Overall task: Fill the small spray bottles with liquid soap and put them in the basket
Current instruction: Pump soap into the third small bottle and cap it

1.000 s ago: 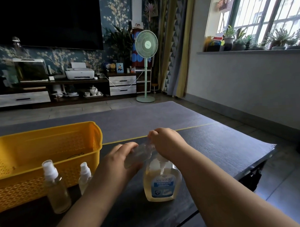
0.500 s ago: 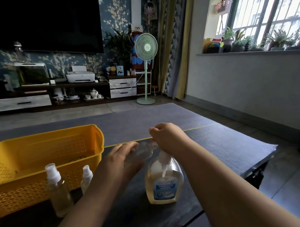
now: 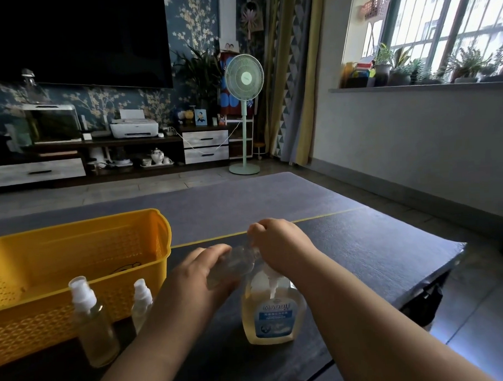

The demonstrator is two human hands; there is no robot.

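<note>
My left hand [image 3: 199, 277] grips a small clear bottle [image 3: 233, 265], tilted with its neck toward the right. My right hand [image 3: 278, 243] is curled over that neck and over the pump head of the large soap bottle [image 3: 273, 317], which stands on the dark table and holds yellowish liquid. What the right fingers hold is hidden. Two small spray bottles with white tops stand to the left: a taller one [image 3: 92, 324] and a shorter one [image 3: 141, 302], partly behind my left forearm. The yellow basket [image 3: 75, 253] stands behind them.
The dark table [image 3: 361, 257] ends at its right edge near the tiled floor. Beyond it lie a grey rug, a green standing fan [image 3: 243, 113], a TV cabinet with a printer, and a window sill with plants.
The view has shifted slightly, and both hands stay together over the soap bottle's pump with the small clear bottle between them. Nothing has been let go.
</note>
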